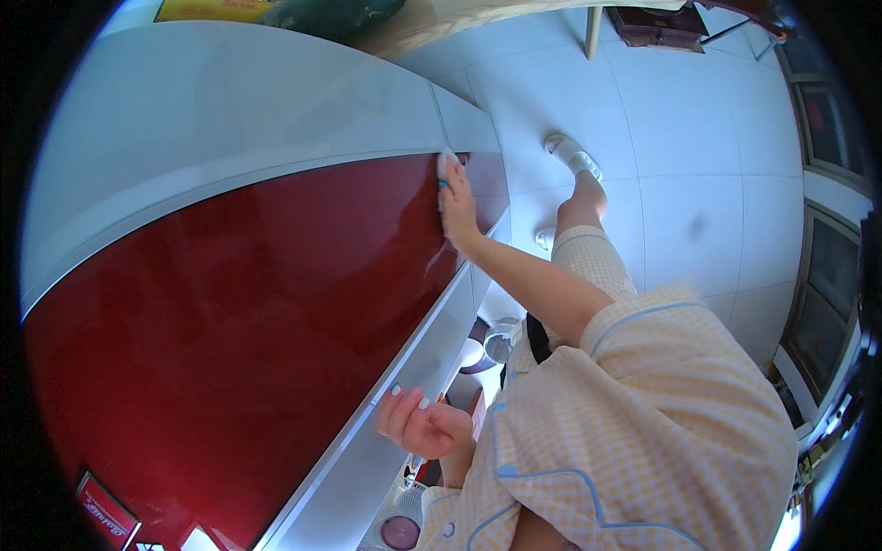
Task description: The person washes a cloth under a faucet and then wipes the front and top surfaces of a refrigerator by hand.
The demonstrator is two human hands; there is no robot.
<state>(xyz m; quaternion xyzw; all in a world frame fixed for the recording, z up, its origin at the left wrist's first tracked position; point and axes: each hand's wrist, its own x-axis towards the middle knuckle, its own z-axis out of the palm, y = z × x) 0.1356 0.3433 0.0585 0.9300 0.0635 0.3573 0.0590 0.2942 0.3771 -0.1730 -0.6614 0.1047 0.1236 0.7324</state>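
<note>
My right hand (459, 206) lies flat, fingers stretched, near the far upper corner of a glossy dark red panel (275, 296). Beneath its fingers is a white wad of cloth or tissue (446, 157), pressed against the panel beside the white border; most of it is hidden. My left hand (424, 423) is loosely curled at the panel's white side (365, 468), with nothing visible in it. Whether its fingertips touch the edge I cannot tell. A faint whitish streak (439, 256) shows on the red surface just below my right wrist.
A white surface (227, 96) borders the panel above. Beyond it are a yellow box (213, 9), a dark green object (331, 17) and a wooden tabletop (468, 15). A red label (107, 513) bears writing. Below my left hand stands a mesh basket (400, 513). Pale tiles (689, 151) cover the floor.
</note>
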